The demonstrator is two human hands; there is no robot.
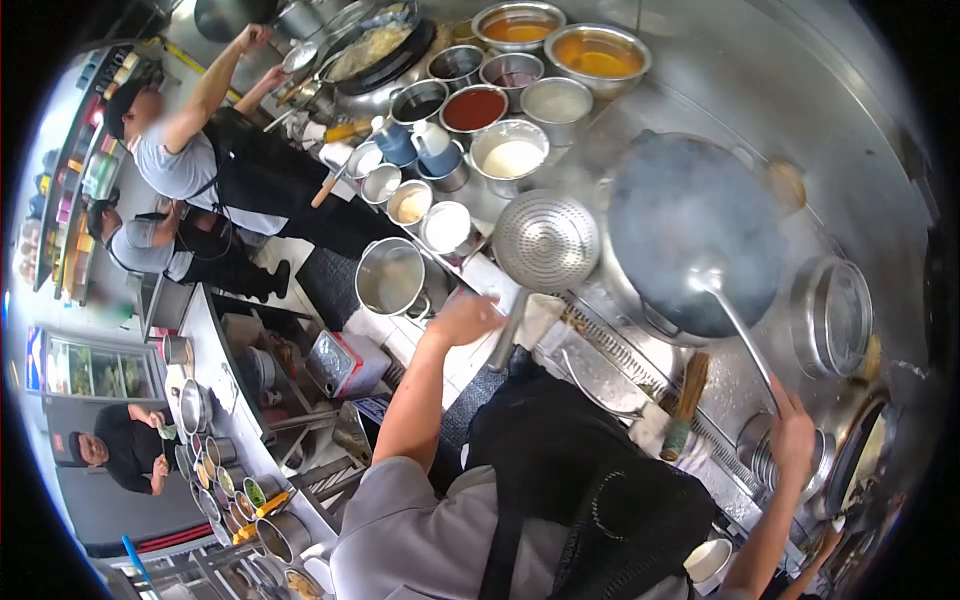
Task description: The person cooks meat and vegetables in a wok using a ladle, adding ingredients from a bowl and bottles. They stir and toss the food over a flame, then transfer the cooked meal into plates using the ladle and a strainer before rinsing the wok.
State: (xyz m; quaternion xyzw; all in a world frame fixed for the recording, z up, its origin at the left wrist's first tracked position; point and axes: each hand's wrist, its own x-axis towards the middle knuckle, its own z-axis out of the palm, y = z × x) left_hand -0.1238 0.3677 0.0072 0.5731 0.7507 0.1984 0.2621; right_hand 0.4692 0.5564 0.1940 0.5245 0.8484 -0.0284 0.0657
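My right hand [793, 437] is wrapped round the long handle of a metal ladle [738, 330]. The ladle's bowl rests in the big dark wok [690, 215], where smoke or steam hides much of the inside. My left hand [468, 320] hovers with loosely bent fingers between a tall steel pot [390, 278] and the handle of a perforated strainer [547, 238]. I see nothing in that hand. The strainer lies flat to the left of the wok, its handle toward me over a white cloth [538, 322].
Bowls of sauces, including a red sauce [473, 108], and orange liquid [597, 52] stand beyond the strainer. A bamboo brush [687, 405] lies by the grated gutter. A lidded steel pot [838, 315] is on the right. Co-workers [190, 150] stand on the left, one by another wok.
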